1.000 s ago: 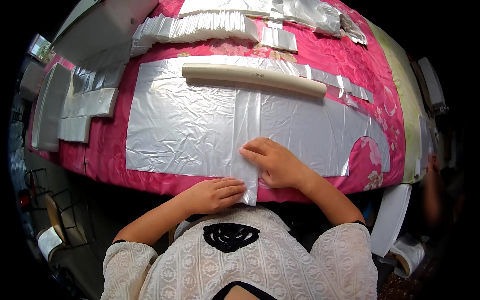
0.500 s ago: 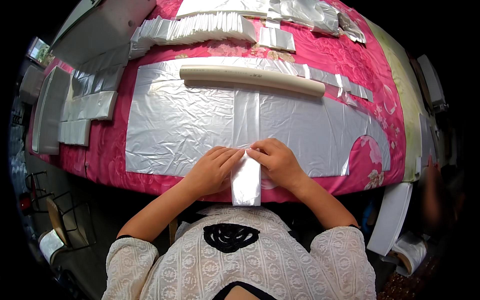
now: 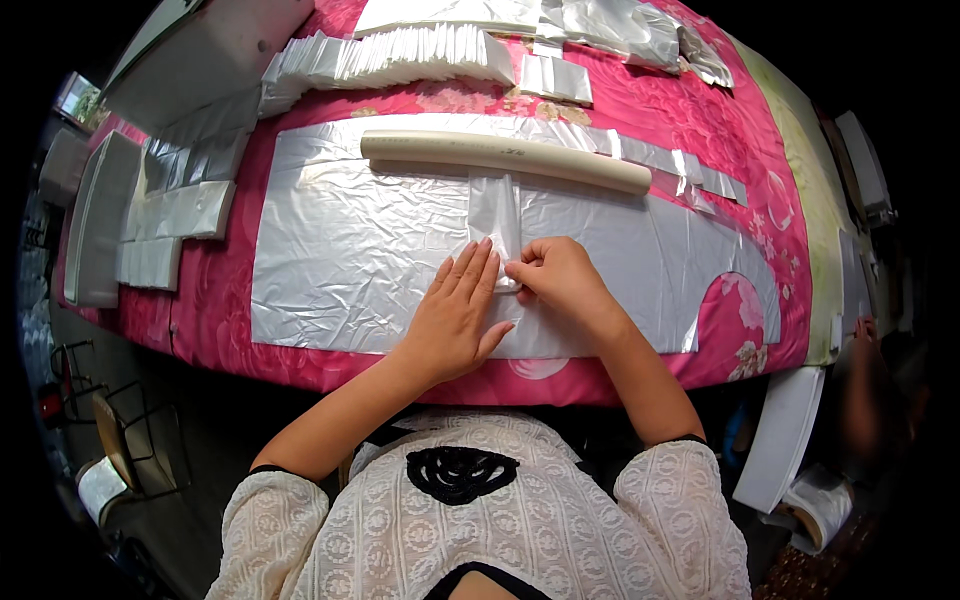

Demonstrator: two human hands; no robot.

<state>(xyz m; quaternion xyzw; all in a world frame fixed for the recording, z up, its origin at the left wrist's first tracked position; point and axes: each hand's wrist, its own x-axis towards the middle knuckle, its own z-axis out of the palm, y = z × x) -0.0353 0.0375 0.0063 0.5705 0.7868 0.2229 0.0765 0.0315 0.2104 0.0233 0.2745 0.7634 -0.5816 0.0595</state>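
Note:
A strip of shiny whitish plastic film point(image 3: 492, 205) lies on a large silvery sheet point(image 3: 345, 235) and runs up to a long cream tube point(image 3: 505, 156). My left hand point(image 3: 448, 318) rests flat over the left side of the strip's near end, its fingers stretched out and thumb apart. At the strip's right edge, my right hand point(image 3: 562, 282) is closed, with thumb and forefinger pinching the film. The near end appears folded over onto the strip, partly covered by my fingers.
Beyond the tube stands a long row of folded white film packets point(image 3: 400, 58), with a small stack point(image 3: 556, 79) beside it. More packets point(image 3: 180, 212) lie at the left next to a white box point(image 3: 102, 220). A pink flowered cloth point(image 3: 330, 368) covers the table.
The near end of the strip, which hung over the table's front edge, is now folded up away from me. My left hand has flattened; my right hand has moved slightly up and right.

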